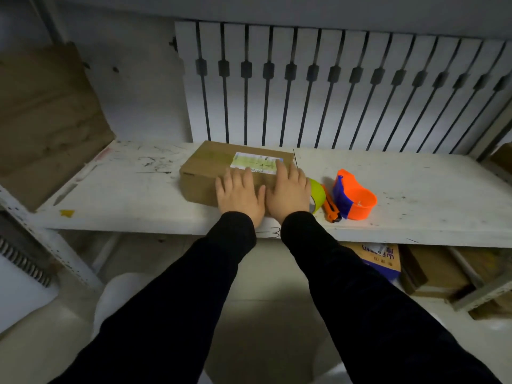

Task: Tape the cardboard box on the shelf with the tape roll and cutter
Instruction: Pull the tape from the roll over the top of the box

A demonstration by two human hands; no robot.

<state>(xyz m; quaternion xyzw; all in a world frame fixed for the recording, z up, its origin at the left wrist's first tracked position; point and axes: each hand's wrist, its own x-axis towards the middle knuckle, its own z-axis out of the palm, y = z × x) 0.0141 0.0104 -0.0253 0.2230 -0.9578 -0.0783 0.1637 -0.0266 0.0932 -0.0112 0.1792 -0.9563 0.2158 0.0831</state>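
Under my hands the cardboard box [205,176] sits on the white shelf [415,189]. If I lift either palm to reach right, I judge the flaps could spring up. My left hand [240,194] and right hand [288,189] lie flat, fingers spread, side by side. Just right of my right hand wait the tape roll [317,196], cutter [331,207] and orange dispenser [356,195].

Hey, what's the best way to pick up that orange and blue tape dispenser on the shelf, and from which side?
Probably the right hand, reaching from above: wrap the fingers around the orange and blue plastic tape dispenser at its narrower blue middle. It stands apart on the white shelf, right of the orange utility knife, with open space on its right.
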